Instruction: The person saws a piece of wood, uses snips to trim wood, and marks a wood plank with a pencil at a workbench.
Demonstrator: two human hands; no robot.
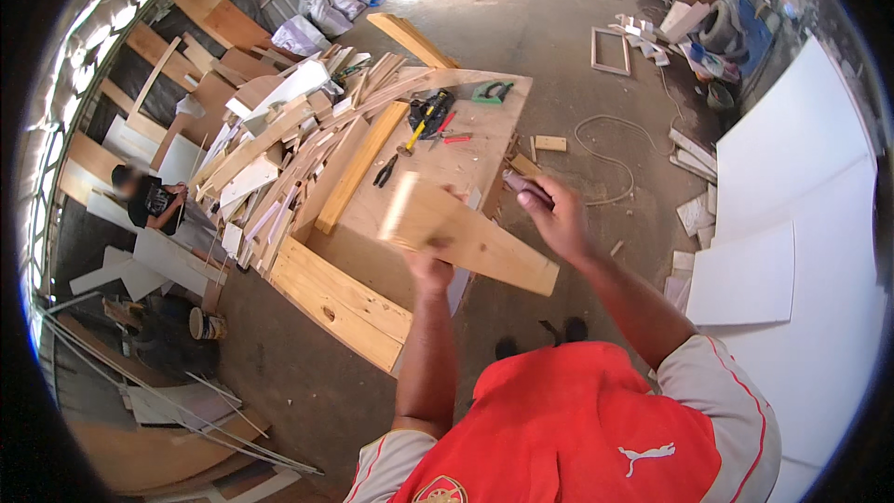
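You held the wooden board [466, 237] in the air over the near edge of the counter [447, 168], tilted, with its far end blurred. Your left hand [430, 270] had its grip closed on the board from below, near the middle of its length. Your right hand [557, 214] was closed around a small dark tool [521, 186], just beside the board's upper edge but apart from it; what kind of tool it was I could not tell.

The hold near the middle looked sound to me, since a plank gripped at its balance point does not swing. I judged it wiser to steady the board before bringing the tool to it, and to keep your left fingers away from the edge the tool faced. The pliers [386, 170] and hammer [416, 133] lay well apart on the counter, out of your way.
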